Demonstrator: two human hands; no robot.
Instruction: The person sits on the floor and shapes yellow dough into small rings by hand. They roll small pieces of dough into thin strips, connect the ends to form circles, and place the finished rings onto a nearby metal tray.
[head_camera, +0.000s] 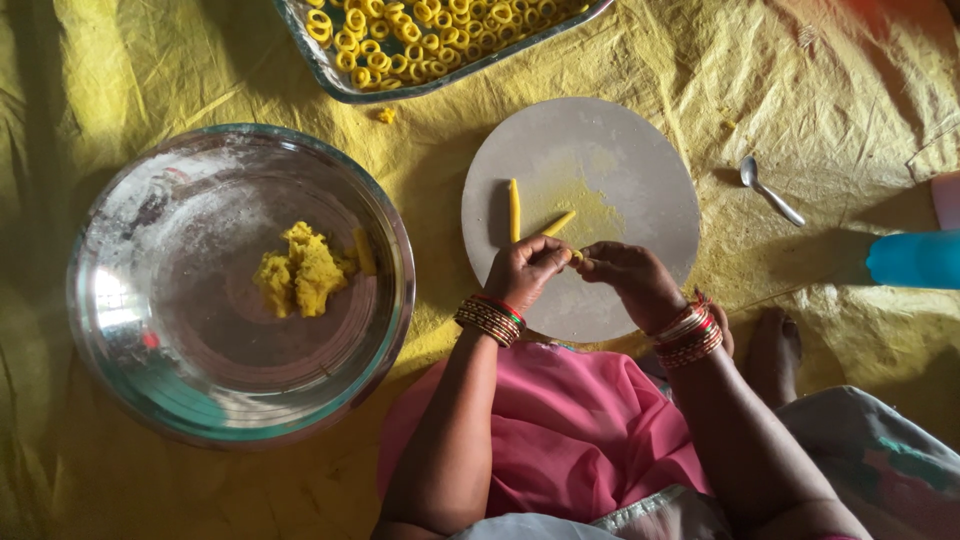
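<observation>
Yellow dough, a thin rolled strip (562, 222), is pinched at its near end between the fingertips of the left hand (525, 268) and the right hand (628, 280), both closed narrowly on it over the middle of the round grey board (640, 160). A second strip (514, 210) lies just left on the board (upright, untouched). Beyond the board's left edge, a wide steel bowl (130, 220) holds a dough lump (302, 270). At the cloth's far edge, a steel tray (330, 70) holds many dough rings (420, 30). A spoon (770, 190) lies right.
</observation>
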